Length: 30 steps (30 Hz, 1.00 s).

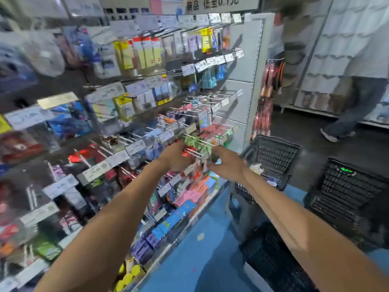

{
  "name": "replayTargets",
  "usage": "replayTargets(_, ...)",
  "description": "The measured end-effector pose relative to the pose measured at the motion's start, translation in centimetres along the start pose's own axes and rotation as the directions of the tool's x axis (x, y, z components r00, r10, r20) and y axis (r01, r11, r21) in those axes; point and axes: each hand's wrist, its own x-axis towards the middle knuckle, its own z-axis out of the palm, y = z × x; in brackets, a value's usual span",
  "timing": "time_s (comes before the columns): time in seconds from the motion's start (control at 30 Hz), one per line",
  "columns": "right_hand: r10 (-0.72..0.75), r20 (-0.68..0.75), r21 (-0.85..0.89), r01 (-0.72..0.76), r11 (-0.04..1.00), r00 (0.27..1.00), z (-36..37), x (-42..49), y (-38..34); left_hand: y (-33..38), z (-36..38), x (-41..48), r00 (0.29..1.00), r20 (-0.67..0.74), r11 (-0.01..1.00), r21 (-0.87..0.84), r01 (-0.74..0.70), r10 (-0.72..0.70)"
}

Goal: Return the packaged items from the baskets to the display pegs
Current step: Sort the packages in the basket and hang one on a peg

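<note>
Fingers (217, 152) of left hand (175, 158) and right hand (228, 165) among pegged packets (191, 142), grasp indiscernible; three baskets (273, 152) (353, 199) (269, 264) nearby.

Both arms reach out fwd. L hand (176, 158) & R hand (228, 165) close together, fingers too blurry to tell.

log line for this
stage: rehanging | left hand: at peg | right hand: at packet | grip: unclear | baskets: right of rack

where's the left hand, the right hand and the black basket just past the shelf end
left hand (176, 158): head view, back of the hand
right hand (228, 165): head view, back of the hand
black basket (273, 153): head view, mesh side wall
</note>
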Motion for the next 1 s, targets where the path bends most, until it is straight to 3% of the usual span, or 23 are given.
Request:
replayTargets(0.23, 0.226, -0.197, -0.028, -0.236, 0.971, 0.954, -9.0, -2.5, 11.4, 11.8, 7.6, 7.1, 0.960, 0.165, 0.974, -0.021, -0.226, 0.226)
replayTargets(0.4, 0.388, -0.195, -0.085, -0.409, 0.908, 0.901, -12.6, -1.5, 18.7, 16.8, 13.3, 14.1, 0.919, 0.272, 0.958, -0.073, -0.276, 0.285)
replayTargets(0.57, 0.499, -0.233, -0.074, -0.526, 0.847, 0.835, -15.3, 5.2, 25.5, 19.9, 18.5, 25.0, 0.873, 0.336, 0.934, -0.092, -0.344, 0.355)
replayTargets(0.77, 0.629, -0.198, 0.017, -0.639, 0.769, 0.752, -15.8, 16.6, 34.2, 20.9, 26.9, 41.6, 0.814, 0.485, 0.947, -0.179, -0.267, 0.322)
replayTargets(1.0, 0.799, -0.057, 0.253, -0.765, 0.592, 0.599, -12.4, 27.6, 44.6, 19.5, 35.4, 53.2, 0.730, 0.667, 0.976, -0.216, -0.002, 0.149)
